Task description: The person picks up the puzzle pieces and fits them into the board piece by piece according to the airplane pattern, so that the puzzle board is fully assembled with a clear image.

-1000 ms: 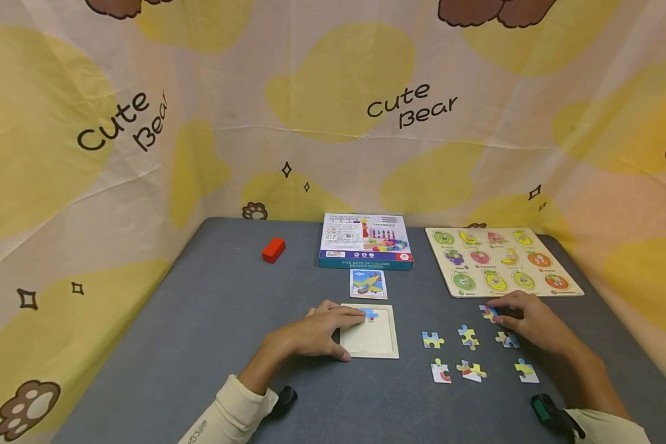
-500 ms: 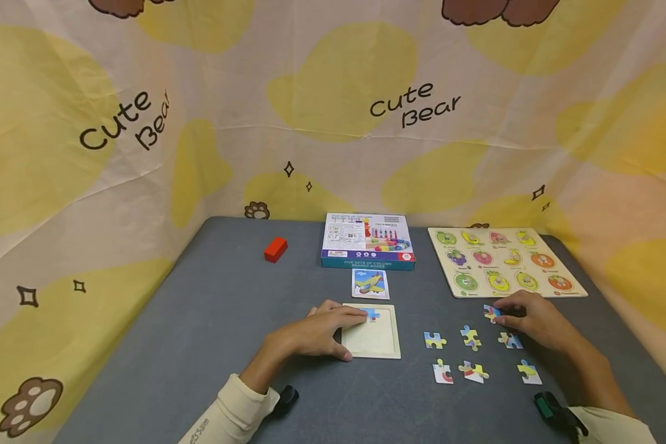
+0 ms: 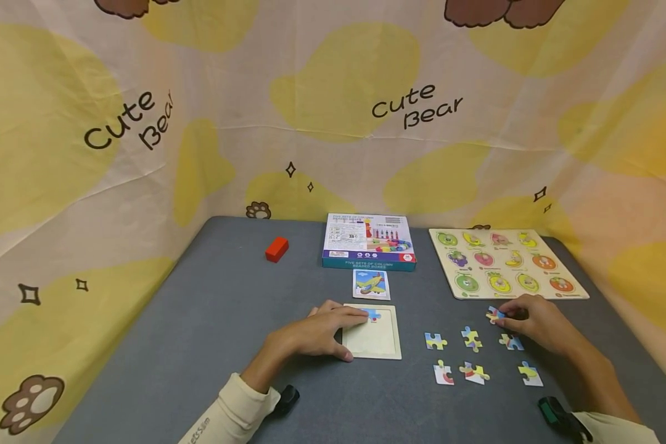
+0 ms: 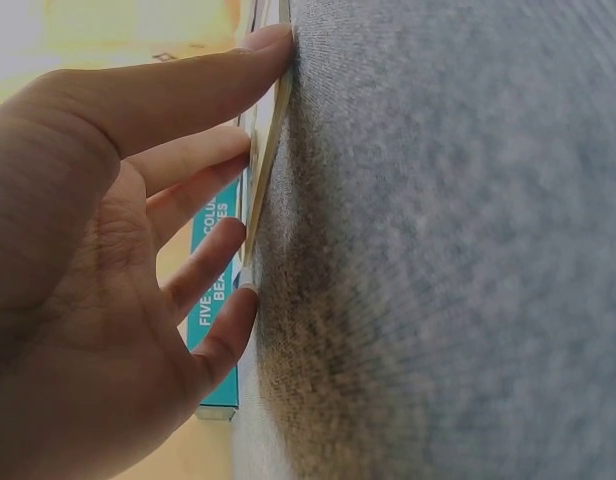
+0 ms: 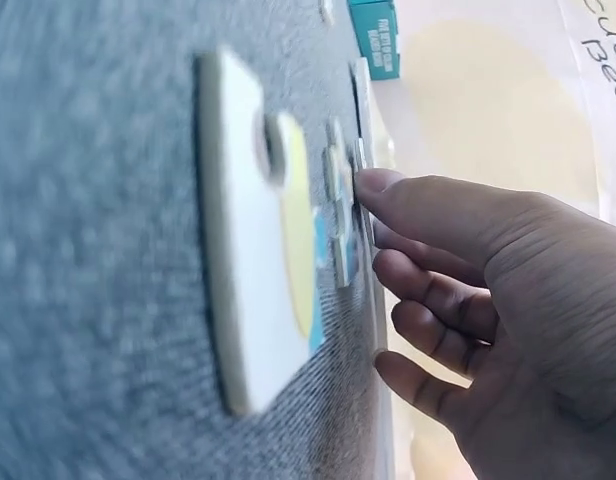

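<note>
My left hand (image 3: 324, 330) rests on the left side of a pale wooden puzzle tray (image 3: 374, 342), thumb at its near left corner and fingers over its upper part. In the left wrist view, the fingers (image 4: 213, 255) are spread along the tray's edge. A blue puzzle piece (image 3: 374, 315) lies in the tray's top, partly hidden by the fingertips. Between thumb and forefinger, my right hand (image 3: 541, 324) pinches a blue, red and yellow puzzle piece (image 3: 494, 314), slightly tilted. Closest below that hand is another jigsaw piece (image 3: 511, 341). A yellow and white piece (image 5: 258, 250) looms large in the right wrist view.
Several loose pieces (image 3: 471, 339) lie right of the tray. Behind it are an airplane picture card (image 3: 371, 285) and a flat box (image 3: 369, 243). A fruit board (image 3: 507, 264) lies at the back right, a red block (image 3: 277, 250) at the back left.
The pinched puzzle piece has turned and tilted slightly in my right hand. My left hand stays in place on the tray. The head view has shifted a little.
</note>
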A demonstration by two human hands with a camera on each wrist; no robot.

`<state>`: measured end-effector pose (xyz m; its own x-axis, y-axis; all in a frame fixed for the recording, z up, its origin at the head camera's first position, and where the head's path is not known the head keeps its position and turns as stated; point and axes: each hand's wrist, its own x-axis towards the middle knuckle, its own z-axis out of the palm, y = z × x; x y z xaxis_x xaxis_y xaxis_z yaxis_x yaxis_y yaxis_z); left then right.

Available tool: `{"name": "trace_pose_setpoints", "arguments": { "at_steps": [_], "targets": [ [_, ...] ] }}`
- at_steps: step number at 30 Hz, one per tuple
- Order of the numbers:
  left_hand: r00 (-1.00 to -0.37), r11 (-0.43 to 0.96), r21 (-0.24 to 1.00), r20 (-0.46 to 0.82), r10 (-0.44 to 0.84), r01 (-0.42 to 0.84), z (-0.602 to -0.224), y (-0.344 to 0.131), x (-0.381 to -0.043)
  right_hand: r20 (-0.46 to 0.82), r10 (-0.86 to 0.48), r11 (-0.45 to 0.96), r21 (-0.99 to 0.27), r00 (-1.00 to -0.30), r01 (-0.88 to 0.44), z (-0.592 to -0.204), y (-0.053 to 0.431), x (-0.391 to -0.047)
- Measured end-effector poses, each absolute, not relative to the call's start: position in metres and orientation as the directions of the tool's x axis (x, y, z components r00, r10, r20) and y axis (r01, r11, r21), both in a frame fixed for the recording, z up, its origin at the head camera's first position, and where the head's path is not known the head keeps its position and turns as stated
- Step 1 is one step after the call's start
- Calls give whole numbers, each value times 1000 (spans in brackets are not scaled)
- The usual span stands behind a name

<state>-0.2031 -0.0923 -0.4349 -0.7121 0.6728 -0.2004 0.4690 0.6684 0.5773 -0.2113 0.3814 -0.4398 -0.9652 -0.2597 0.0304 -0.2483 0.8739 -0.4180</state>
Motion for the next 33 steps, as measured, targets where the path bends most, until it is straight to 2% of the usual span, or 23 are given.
{"name": "trace_pose_setpoints", "arguments": {
  "at_steps": [12,20,33],
  "targets": [
    [-707,667,573,-201,678,476,-437,-92,-205,73,-326,790,-526,-942,-314,-432,355,-212],
    [-707,666,562,-191,681,490,-437,-92,-205,118,-358,797,-479,-926,-369,-429,321,-214],
    [-703,655,564,-174,690,503,-438,-93,-205,82,-416,785,-471,-906,-403,-430,272,-226]
  ]
}}
